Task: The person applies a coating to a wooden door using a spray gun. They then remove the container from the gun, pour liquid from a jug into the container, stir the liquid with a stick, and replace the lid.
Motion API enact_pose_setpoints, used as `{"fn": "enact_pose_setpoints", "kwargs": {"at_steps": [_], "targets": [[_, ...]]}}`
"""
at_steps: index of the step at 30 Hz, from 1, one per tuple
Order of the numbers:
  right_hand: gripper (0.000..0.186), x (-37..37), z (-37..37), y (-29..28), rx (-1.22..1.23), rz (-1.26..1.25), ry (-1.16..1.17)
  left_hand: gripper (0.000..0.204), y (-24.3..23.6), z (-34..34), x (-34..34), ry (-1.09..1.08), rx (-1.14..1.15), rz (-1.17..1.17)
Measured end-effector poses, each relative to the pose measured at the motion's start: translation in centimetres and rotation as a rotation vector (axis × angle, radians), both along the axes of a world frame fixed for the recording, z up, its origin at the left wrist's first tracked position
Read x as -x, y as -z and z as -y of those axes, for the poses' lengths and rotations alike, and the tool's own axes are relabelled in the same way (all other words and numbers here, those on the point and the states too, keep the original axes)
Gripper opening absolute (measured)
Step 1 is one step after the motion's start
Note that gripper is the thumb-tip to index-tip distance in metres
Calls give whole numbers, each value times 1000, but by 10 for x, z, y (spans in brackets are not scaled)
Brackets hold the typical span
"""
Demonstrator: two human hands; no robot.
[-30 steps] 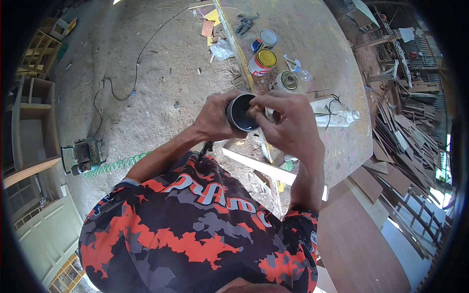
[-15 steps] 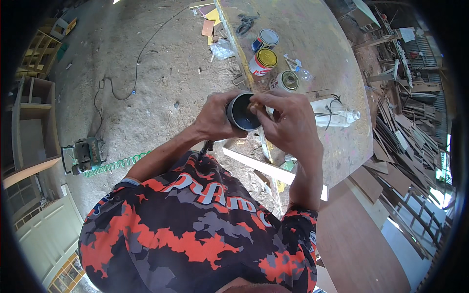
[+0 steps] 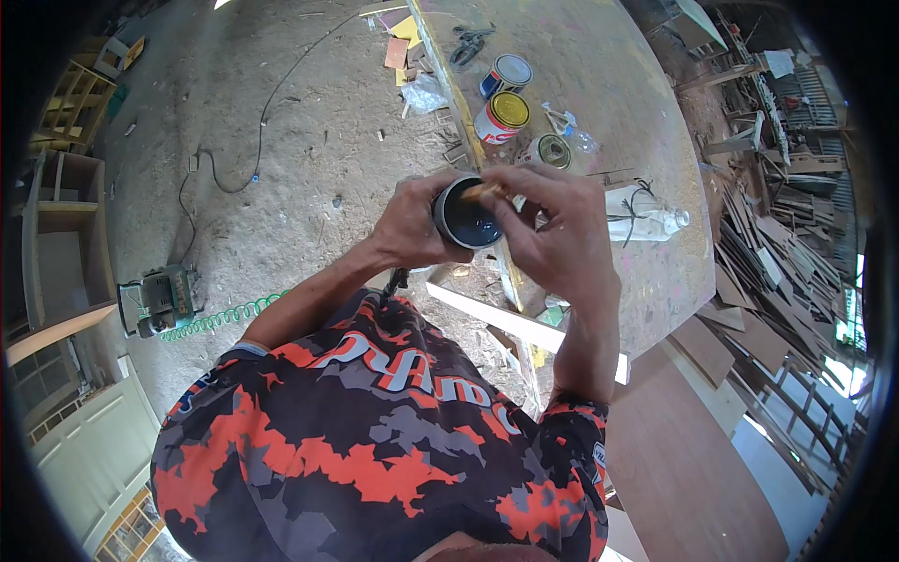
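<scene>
My left hand [image 3: 417, 225] is wrapped round a dark round cup [image 3: 475, 229] with a pale rim, with glossy dark liquid inside. Over the cup's mouth, my right hand [image 3: 557, 225] pinches a short wooden stick [image 3: 482, 192] that reaches down into it. The stick's lower end cannot be made out. Just beyond my hands on the table stand an open can [image 3: 551, 152], a can with a yellow lid [image 3: 508, 112] and a blue-and-white can [image 3: 510, 73]. A clear bottle [image 3: 646, 220] lies on its side to the right of my right hand.
The worktable [image 3: 599, 56] spreads ahead and right, with dark scissors [image 3: 470, 42] and a small plastic bottle [image 3: 585, 140] on it. A pale board [image 3: 515, 323] juts below my hands. On the floor at left sits a green compressor [image 3: 157, 298] with a coiled hose [image 3: 229, 318].
My right hand has shifted slightly with the stick, which now shows more plainly across the cup's mouth. The left hand keeps the cup in about the same place.
</scene>
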State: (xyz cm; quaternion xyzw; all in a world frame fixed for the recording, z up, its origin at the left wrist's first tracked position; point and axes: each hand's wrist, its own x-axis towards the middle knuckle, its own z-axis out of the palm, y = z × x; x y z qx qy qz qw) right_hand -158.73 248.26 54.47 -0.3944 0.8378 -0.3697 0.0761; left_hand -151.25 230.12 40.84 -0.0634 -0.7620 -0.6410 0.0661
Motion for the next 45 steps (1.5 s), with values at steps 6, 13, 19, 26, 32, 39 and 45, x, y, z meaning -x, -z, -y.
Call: {"fn": "enact_pose_setpoints", "kwargs": {"at_steps": [6,13,19,26,32,39,45], "targets": [[24,3,-1,4,-41,-40,-146,67,-1,1,0,25,-47,14],[20,2,1,1,-67,-219,6,70,0,1,2,-14,-25,-40],[24,1,4,2,168,-18,-37,69,-1,2,2,-22,-25,-28],[20,1,0,-3,-25,12,-61,71,-1,3,4,7,-7,32],[21,3,0,0,-68,-106,-61,71,2,-1,4,-6,-54,-25],[18,2,-1,0,-40,-202,42,72,-1,0,2,-27,7,-24],[22,2,-1,1,83,-6,-104,72,-1,1,2,4,5,4]]}}
